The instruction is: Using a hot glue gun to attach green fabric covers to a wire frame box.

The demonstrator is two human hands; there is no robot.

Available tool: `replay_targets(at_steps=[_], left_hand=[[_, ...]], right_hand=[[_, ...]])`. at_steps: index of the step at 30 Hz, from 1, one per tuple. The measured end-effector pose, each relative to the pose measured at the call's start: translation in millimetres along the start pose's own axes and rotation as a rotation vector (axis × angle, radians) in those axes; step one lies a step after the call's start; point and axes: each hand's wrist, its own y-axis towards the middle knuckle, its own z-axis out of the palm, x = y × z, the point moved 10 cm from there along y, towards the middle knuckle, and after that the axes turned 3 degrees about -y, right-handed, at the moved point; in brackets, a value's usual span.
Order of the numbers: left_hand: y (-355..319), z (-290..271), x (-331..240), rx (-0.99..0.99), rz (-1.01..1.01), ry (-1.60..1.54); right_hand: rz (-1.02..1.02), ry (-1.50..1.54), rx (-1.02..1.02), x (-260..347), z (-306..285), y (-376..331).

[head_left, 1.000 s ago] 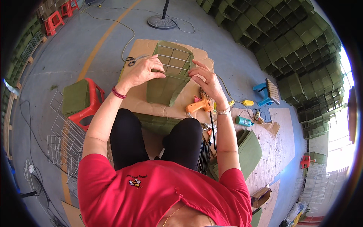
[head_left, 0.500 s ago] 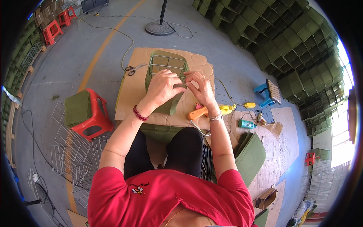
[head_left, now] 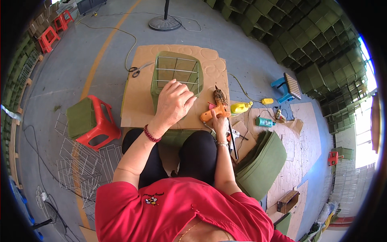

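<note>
A wire frame (head_left: pixel 177 70) lined with green fabric (head_left: pixel 155 86) lies on a cardboard-topped surface (head_left: pixel 135 107) in front of me. My left hand (head_left: pixel 175 99) is closed at its near end, with fingers curled over the fabric edge; the exact pinch is hidden under the hand. To the right, my right hand (head_left: pixel 219 124) grips an orange glue gun (head_left: pixel 213 113) at the cardboard's right edge. The gun's dark, crusted nozzle (head_left: pixel 219 96) points away from me. Scissors (head_left: pixel 139 70) lie open left of the frame.
A red stool (head_left: pixel 105 125) with green fabric sheets stands left, beside bare wire frames (head_left: pixel 78 165). At right are a yellow bottle (head_left: pixel 240 107), a teal bottle (head_left: pixel 265 122), a white glue gun (head_left: pixel 234 134) and stacked green sheets (head_left: pixel 262 165). Green boxes (head_left: pixel 310 44) are piled behind.
My right hand has left the frame and moved down and right onto the orange glue gun. My left hand stays at the frame's near end. The whole view has shifted slightly.
</note>
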Motion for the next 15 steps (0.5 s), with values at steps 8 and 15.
replay_targets(at_steps=[8,15], left_hand=[[-5.7,9.5,-11.9,-0.069,0.059,0.094],[8.5,15.8,-19.8,-0.047,0.040,0.071]], right_hand=[[0.142,-0.121,-0.037,24.0,-11.8,-1.6],[0.460,0.375,-0.080,-76.2,19.1,30.9]])
